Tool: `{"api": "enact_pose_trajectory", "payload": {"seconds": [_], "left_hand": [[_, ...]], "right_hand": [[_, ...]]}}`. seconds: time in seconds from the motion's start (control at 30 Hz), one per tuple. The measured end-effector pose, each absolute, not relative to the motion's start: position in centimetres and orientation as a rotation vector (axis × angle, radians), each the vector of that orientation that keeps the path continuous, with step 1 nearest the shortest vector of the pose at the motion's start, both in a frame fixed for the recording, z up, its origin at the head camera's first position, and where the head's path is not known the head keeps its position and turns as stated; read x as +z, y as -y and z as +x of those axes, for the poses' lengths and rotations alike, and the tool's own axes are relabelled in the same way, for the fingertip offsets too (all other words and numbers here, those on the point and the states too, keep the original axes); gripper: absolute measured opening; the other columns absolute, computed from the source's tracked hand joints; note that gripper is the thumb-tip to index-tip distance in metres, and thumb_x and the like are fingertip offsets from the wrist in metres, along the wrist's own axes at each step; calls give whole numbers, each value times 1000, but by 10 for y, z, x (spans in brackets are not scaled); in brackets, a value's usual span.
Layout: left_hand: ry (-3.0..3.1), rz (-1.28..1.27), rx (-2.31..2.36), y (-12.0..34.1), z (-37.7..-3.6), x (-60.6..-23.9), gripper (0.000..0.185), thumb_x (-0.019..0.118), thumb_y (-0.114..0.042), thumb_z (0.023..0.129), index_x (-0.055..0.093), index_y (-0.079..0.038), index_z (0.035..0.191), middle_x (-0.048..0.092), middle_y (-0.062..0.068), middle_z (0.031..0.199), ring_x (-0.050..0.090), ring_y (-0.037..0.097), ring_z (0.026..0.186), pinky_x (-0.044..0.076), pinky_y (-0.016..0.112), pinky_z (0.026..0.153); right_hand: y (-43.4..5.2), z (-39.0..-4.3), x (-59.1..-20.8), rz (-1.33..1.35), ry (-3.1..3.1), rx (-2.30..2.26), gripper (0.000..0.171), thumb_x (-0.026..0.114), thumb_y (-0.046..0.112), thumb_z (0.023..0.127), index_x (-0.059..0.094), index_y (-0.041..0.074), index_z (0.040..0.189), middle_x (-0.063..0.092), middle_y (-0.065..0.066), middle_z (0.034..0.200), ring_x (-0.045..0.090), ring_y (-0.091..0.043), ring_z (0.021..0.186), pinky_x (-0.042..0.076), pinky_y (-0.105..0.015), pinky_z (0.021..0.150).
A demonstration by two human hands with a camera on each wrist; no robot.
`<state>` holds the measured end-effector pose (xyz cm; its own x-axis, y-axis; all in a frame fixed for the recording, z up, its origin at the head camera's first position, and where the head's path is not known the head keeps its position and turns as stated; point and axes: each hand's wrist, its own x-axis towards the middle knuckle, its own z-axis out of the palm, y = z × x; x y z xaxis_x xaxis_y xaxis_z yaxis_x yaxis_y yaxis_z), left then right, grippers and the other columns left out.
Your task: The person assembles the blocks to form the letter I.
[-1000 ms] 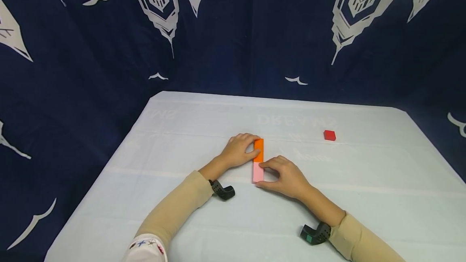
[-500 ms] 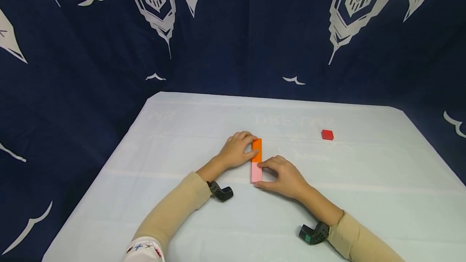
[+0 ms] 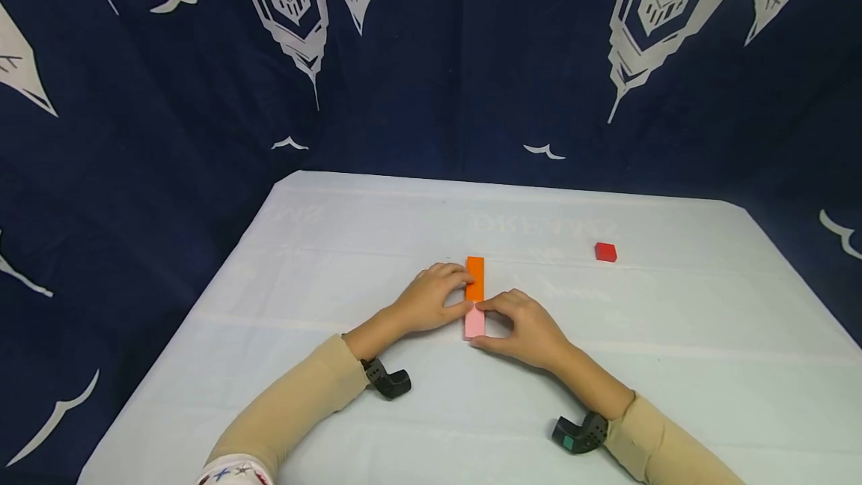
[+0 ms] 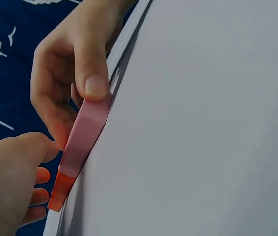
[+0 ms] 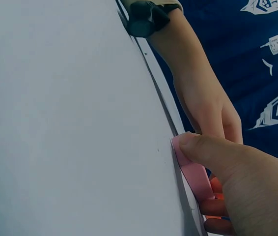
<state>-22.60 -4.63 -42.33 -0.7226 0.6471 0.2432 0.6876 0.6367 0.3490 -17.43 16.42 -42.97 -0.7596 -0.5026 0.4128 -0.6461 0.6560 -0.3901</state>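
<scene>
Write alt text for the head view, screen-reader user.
Two hands meet at a flat orange rectangular block and a flat pink rectangular block laid end to end on a pale blue tablecloth: the left hand touches the orange one, the right hand pinches the pink one. A small red cube sits apart, far right.

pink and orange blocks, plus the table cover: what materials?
Pink block and orange block: likely painted wood or solid plastic; flat faces, crisp edges, even matte colour, no grain visible. Table cover: thin pale sheet, probably cloth or plastic film; straight fold creases and faint mirrored lettering showing through. The pictures can't settle which.
</scene>
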Motion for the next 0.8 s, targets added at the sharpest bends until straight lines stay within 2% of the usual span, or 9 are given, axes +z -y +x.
{"api": "enact_pose_trajectory", "payload": {"seconds": [0.3,0.8], "left_hand": [[2734,-1180,-634,46,-209,-426,42,55,-38,89,56,-15,124,49,2,130,40,19,122,34,43,98],[2697,-1163,-657,48,-211,-434,44,54,-42,89,56,-16,124,48,1,131,42,18,121,35,42,97]], "right_hand": [[-163,-175,-430,935,2602,782,49,78,47,67,69,14,103,66,9,95,53,-7,89,46,-30,79],[-164,-176,-431,942,2587,764,49,78,48,67,69,15,102,66,9,94,52,-7,87,46,-30,77]]}}
